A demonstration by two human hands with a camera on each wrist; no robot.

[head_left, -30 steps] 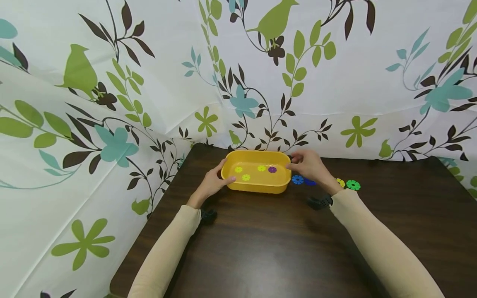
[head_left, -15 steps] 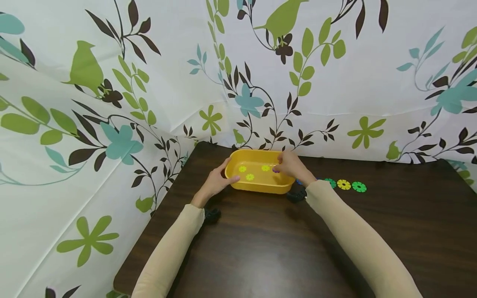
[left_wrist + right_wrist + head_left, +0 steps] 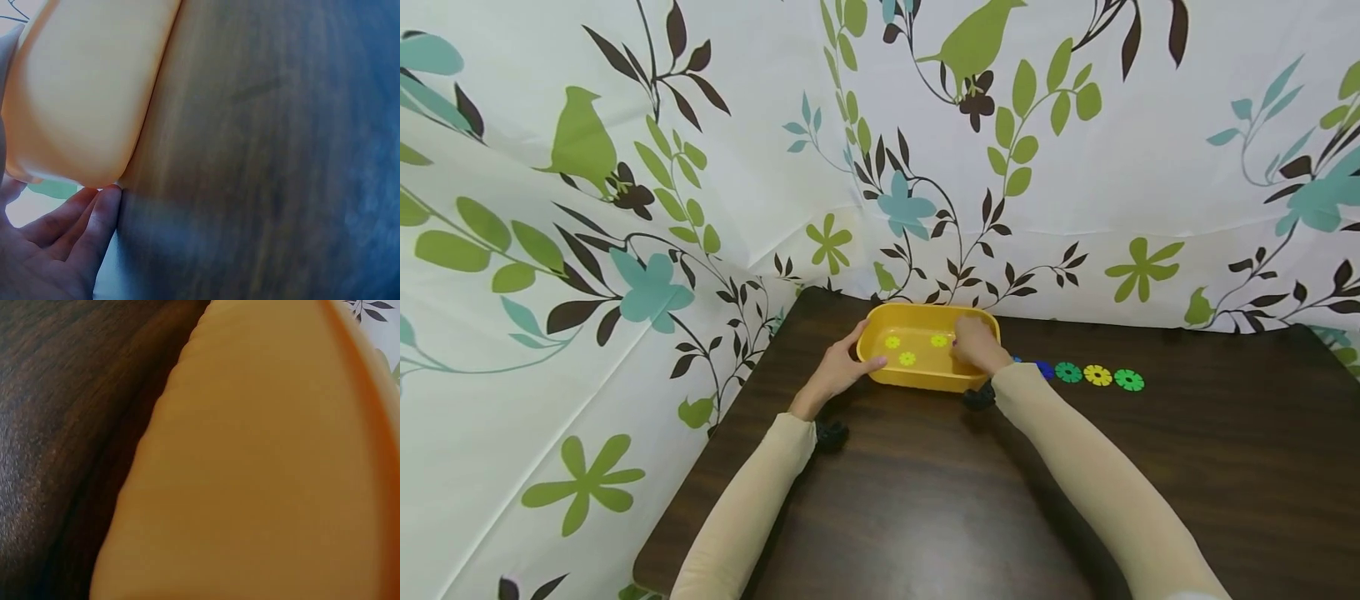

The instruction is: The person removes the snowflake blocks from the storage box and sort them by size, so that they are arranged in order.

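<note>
In the head view a yellow plastic tub (image 3: 921, 380) stands near the table's back edge. My left hand (image 3: 837, 368) grips its left end, thumb over the rim and fingers along the outside. In the left wrist view, fingertips (image 3: 109, 194) touch the tub wall. My right hand (image 3: 977, 340) reaches inside the tub's right end, fingers curled down. A sliver of a purple flower-shaped disc (image 3: 955, 342) shows at its fingertips, the rest hidden by the hand. Several yellow-green flower discs (image 3: 907, 358) lie on the tub's floor. The right wrist view shows only the tub's outer wall (image 3: 250, 456) and table.
To the tub's right, a row of flower discs lies on the dark wooden table (image 3: 895, 500): a blue disc (image 3: 1045, 370), a teal disc (image 3: 1067, 372), a yellow disc (image 3: 1097, 375) and a green disc (image 3: 1128, 380). A patterned cloth (image 3: 1037, 233) hangs behind.
My right hand has moved left from the tub's right rim and down into it, over the purple disc. My left hand keeps its grip on the tub. The head view has shifted slightly.
</note>
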